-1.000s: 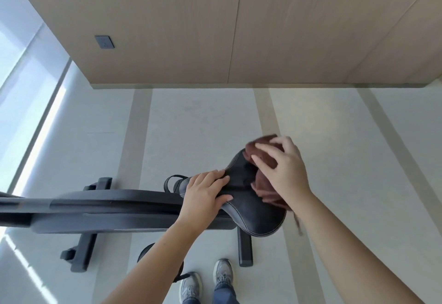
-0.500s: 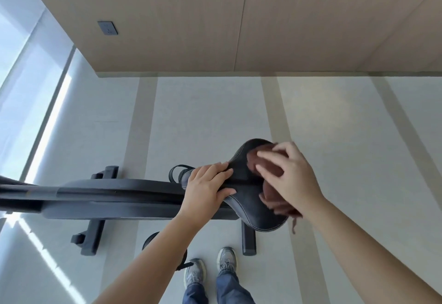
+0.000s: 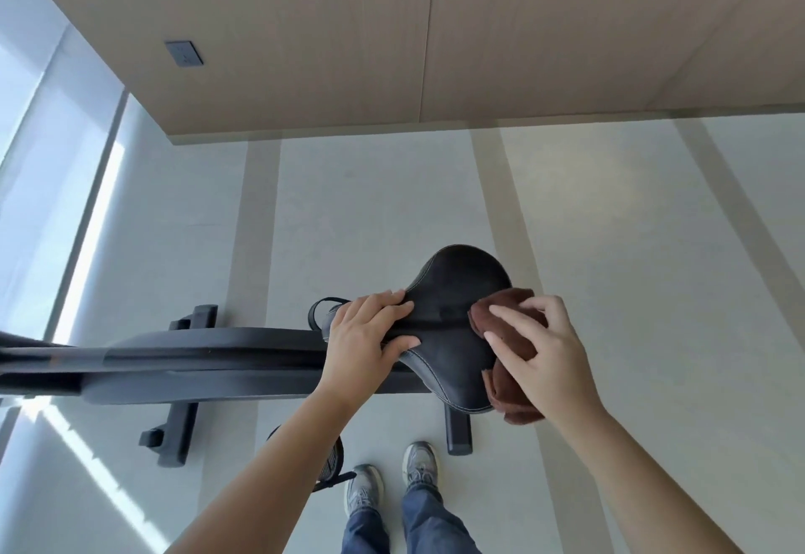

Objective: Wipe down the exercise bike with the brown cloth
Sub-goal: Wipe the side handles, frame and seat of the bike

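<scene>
Exercise bike (image 3: 209,362): a matte black frame is seen from above, stretched leftward across the pale floor (image 3: 374,213), with two crossbar feet.
Saddle (image 3: 453,292): black, smooth, edged with light stitching; the wide rear is shown at the right.
Brown cloth (image 3: 514,335): a bunched, fuzzy, reddish-brown cloth is pressed onto the saddle's right side and hangs over its edge.
Right hand (image 3: 544,348): laid on the cloth with fingers spread; the grip is pressed flat onto it rather than clenched.
Left hand (image 3: 366,344): the grip is closed around the saddle's narrow nose.
Shoes (image 3: 392,484): grey trainers are planted just beside the rear foot.
</scene>
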